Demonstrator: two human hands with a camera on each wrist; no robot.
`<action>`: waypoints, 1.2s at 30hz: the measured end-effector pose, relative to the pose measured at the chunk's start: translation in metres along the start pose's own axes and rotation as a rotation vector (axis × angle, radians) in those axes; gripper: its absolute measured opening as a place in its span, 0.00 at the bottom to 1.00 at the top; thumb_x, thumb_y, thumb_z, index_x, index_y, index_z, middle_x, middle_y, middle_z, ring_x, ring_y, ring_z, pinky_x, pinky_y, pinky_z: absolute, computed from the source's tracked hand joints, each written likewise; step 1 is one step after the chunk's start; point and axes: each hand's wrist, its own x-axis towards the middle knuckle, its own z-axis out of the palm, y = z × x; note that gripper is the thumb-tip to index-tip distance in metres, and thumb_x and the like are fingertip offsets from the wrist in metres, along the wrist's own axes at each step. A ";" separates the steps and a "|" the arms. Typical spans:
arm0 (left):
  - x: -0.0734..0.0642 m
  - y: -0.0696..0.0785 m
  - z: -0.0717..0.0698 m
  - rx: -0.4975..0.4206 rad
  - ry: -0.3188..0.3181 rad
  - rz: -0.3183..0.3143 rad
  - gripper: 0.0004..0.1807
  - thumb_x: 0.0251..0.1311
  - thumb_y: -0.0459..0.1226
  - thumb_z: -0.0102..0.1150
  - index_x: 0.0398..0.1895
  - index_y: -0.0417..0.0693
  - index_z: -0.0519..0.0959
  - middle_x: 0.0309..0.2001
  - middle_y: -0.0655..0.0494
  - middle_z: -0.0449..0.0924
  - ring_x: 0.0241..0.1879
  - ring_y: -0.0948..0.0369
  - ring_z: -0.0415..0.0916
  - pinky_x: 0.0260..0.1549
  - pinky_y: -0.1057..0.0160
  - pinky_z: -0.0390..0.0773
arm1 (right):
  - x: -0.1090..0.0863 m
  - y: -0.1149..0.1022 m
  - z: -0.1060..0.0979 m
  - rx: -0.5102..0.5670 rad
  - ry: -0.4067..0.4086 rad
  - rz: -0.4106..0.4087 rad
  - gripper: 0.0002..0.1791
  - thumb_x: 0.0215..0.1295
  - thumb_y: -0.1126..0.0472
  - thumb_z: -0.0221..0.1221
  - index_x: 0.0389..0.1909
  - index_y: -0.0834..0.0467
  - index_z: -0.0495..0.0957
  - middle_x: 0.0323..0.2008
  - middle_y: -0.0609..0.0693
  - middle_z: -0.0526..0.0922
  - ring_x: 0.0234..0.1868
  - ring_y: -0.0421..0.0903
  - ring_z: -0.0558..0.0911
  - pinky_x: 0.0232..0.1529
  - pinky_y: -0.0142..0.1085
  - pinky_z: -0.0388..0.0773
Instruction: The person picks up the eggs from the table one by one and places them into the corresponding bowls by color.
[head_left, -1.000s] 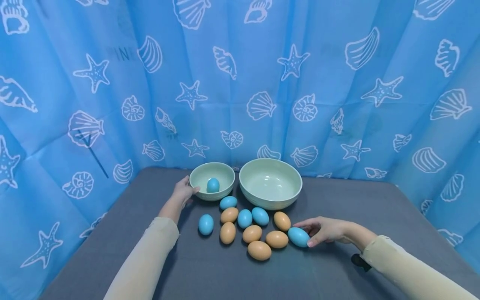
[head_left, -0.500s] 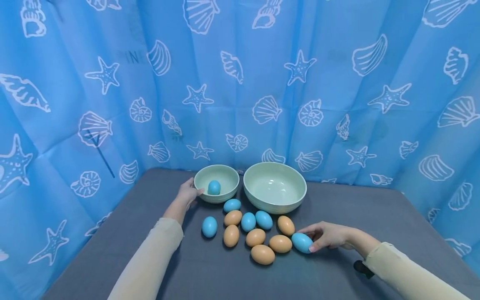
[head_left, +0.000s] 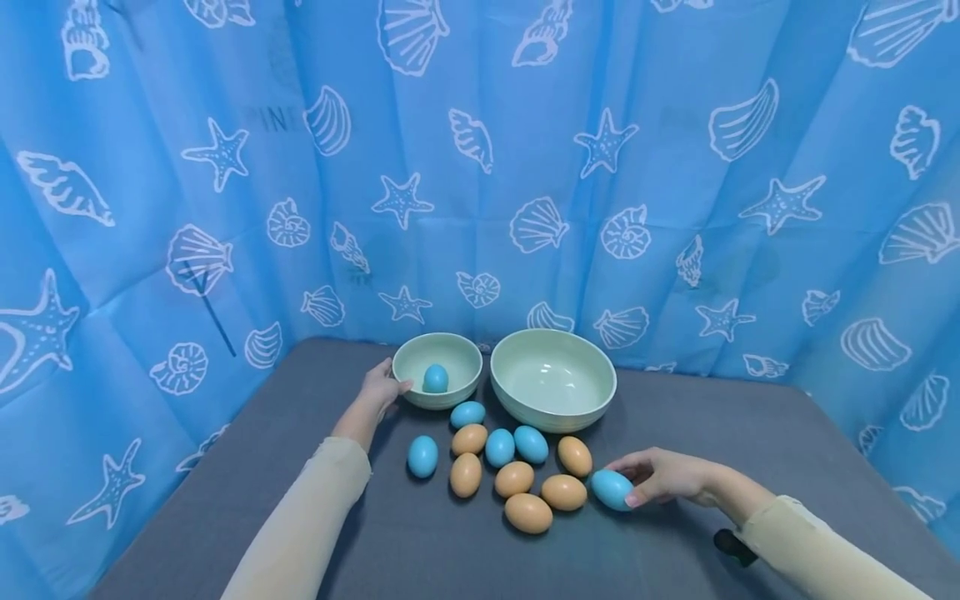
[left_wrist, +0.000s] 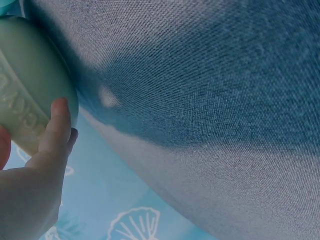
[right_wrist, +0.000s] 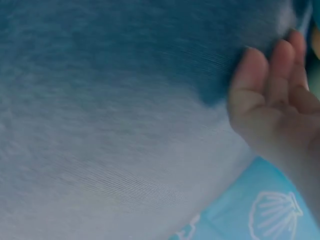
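My left hand [head_left: 380,389] holds the small pale green bowl [head_left: 457,398] by its left side, thumb at the rim. In the left wrist view, its fingers [left_wrist: 56,127] lie along the bowl's outer wall. One blue egg [head_left: 436,378] sits inside that bowl. At the right of a group of eggs, my right hand [head_left: 671,475] holds a blue egg [head_left: 612,489] between thumb and fingers, low at the table. In the right wrist view the curled fingers [right_wrist: 250,70] show, but the held egg is mostly hidden.
A larger green bowl [head_left: 551,375] stands right of the small one. Several blue eggs [head_left: 423,457] and orange eggs [head_left: 528,513] lie loose in front of the bowls on the grey tabletop [head_left: 420,550]. A blue shell-patterned curtain [head_left: 450,233] hangs behind. A small black object [head_left: 733,547] is beside the right sleeve.
The head view has shifted, so everything appears slightly lower and farther right. The egg in the small bowl has rocked slightly. Both hands keep their places at the bowl and the blue egg.
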 end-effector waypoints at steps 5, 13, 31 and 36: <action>0.000 -0.001 0.000 -0.001 -0.002 0.002 0.40 0.69 0.28 0.52 0.78 0.41 0.43 0.77 0.43 0.41 0.73 0.43 0.45 0.60 0.42 0.68 | -0.010 -0.007 -0.009 -0.003 0.007 0.018 0.29 0.61 0.64 0.66 0.62 0.69 0.71 0.54 0.61 0.78 0.46 0.50 0.77 0.39 0.43 0.76; 0.000 -0.001 -0.003 -0.006 0.010 0.008 0.40 0.69 0.28 0.52 0.77 0.41 0.43 0.77 0.42 0.41 0.73 0.43 0.45 0.59 0.42 0.68 | -0.019 -0.025 -0.023 0.029 0.053 -0.013 0.33 0.61 0.63 0.66 0.65 0.71 0.67 0.53 0.60 0.80 0.40 0.47 0.79 0.33 0.40 0.76; -0.001 -0.002 0.001 -0.016 0.016 0.004 0.39 0.69 0.28 0.52 0.77 0.41 0.44 0.76 0.42 0.42 0.73 0.43 0.45 0.60 0.41 0.67 | -0.011 -0.054 -0.027 0.053 0.109 -0.086 0.37 0.64 0.60 0.64 0.69 0.71 0.61 0.54 0.57 0.80 0.50 0.49 0.78 0.45 0.50 0.78; -0.002 -0.001 0.001 -0.016 0.014 0.005 0.39 0.68 0.28 0.52 0.77 0.41 0.44 0.76 0.41 0.42 0.73 0.42 0.46 0.59 0.41 0.68 | -0.007 -0.064 -0.026 0.070 0.131 -0.103 0.38 0.65 0.60 0.64 0.69 0.72 0.59 0.57 0.61 0.78 0.53 0.51 0.77 0.47 0.51 0.78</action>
